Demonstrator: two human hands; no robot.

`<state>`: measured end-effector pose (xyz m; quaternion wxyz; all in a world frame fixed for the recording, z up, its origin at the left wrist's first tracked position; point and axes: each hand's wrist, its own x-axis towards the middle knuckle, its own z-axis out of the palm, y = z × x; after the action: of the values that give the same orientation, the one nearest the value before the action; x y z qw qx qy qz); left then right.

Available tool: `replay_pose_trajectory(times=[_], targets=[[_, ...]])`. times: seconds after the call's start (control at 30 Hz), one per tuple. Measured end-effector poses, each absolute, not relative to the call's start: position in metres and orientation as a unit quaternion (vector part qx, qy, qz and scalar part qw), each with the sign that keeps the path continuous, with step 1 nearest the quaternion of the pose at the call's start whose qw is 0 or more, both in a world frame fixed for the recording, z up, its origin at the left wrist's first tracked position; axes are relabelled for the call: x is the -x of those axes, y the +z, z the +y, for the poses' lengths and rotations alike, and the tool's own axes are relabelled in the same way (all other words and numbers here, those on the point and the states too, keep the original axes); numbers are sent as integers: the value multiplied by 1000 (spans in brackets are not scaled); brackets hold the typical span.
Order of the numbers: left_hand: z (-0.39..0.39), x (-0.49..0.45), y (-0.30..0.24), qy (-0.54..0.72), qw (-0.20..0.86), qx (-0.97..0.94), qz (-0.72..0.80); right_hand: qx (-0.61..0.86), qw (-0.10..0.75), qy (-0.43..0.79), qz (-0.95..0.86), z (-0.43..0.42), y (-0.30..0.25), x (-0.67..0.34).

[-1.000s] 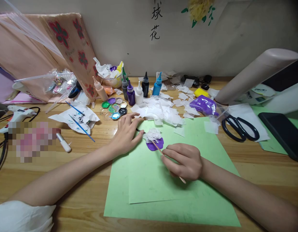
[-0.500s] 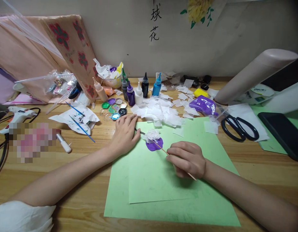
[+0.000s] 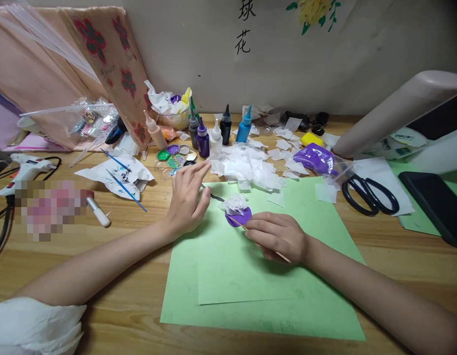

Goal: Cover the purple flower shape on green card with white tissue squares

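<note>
My right hand (image 3: 276, 237) grips a thin wooden stick (image 3: 237, 223) between thumb and fingers. The stick's far end touches or lies over a flat purple clay disc (image 3: 245, 216) on the green paper (image 3: 247, 276). A ruffled tuft of white paper (image 3: 235, 203) covers the disc's back part. From its left side runs a thin dark strip (image 3: 216, 197) toward my left hand (image 3: 187, 202). That hand holds nothing I can see, with its fingers stretched out and the thumb apart, beside the paint palette (image 3: 173, 149).
Behind the paper lie many white paper squares (image 3: 250, 167) and several paint bottles (image 3: 203, 140). At right are black-handled scissors (image 3: 369, 195), a purple clay packet (image 3: 315, 159) and a phone (image 3: 432, 207). Brushes on a tissue (image 3: 134, 190) and a glue gun (image 3: 28, 170) sit left.
My left hand has lifted slightly and drawn back left, its thumb away from the dark strip. My right hand has moved left with the stick, whose tip shifts to the disc's left part.
</note>
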<state>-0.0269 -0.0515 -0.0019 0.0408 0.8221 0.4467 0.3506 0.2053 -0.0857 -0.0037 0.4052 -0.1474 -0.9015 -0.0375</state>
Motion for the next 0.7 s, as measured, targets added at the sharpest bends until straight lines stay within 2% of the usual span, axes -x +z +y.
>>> replay_pose_trajectory(times=[0.37,0.6,0.7], targets=[[-42,27,1,322,67,-785,525,203,433,-14,-878,-84,-2,-203],[-33,32,-3,356,85,-766,529,201,434,-3,-878,-85,-3,-205],[-30,35,-1,353,63,-764,536,201,434,0,-878,-85,-3,-205]])
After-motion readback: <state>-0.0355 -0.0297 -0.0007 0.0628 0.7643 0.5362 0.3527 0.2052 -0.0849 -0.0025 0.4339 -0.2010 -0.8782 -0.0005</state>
